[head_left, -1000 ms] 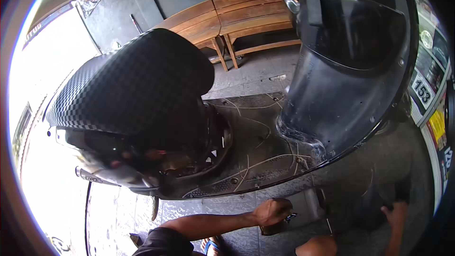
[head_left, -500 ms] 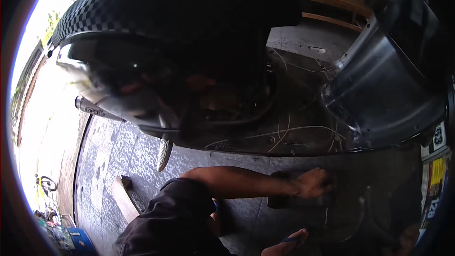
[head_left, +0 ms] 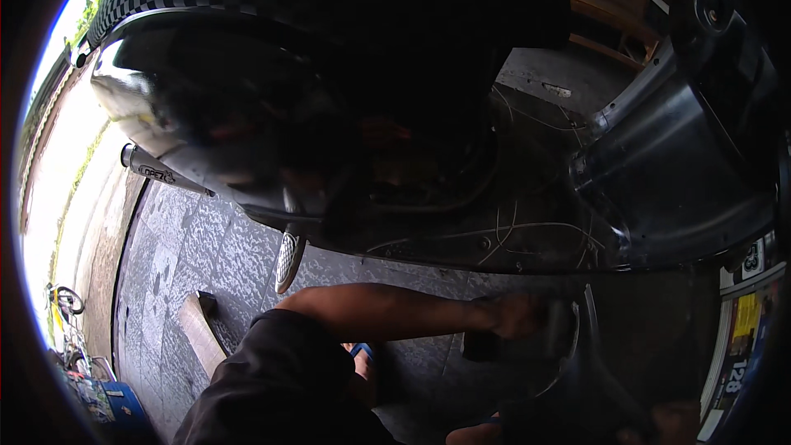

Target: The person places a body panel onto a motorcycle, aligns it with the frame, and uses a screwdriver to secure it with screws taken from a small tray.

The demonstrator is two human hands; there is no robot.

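Note:
My left arm reaches across to the right below the scooter (head_left: 395, 235). At its end my left hand (head_left: 521, 318) is in shadow and blurred. It looks closed, but what it holds cannot be made out. Right beside it is a dark curved panel (head_left: 589, 363) with a pale edge, tilted, its lower end near my right hand (head_left: 676, 422). That hand is very dim at the bottom right and seems closed on the panel. A dark block-like thing (head_left: 479, 346) lies on the floor under my left wrist.
The scooter's black body and footboard with loose wires (head_left: 535, 227) fill the space above my arm. A footpeg (head_left: 288, 259) juts down. An angled bar (head_left: 202, 334) lies on the tiled floor (head_left: 222, 239). Printed boxes (head_left: 737, 338) stand at the right.
The view has shifted slightly. My left hand has moved a little left, and the panel has come up beside it, its pale edge now higher and turned more upright.

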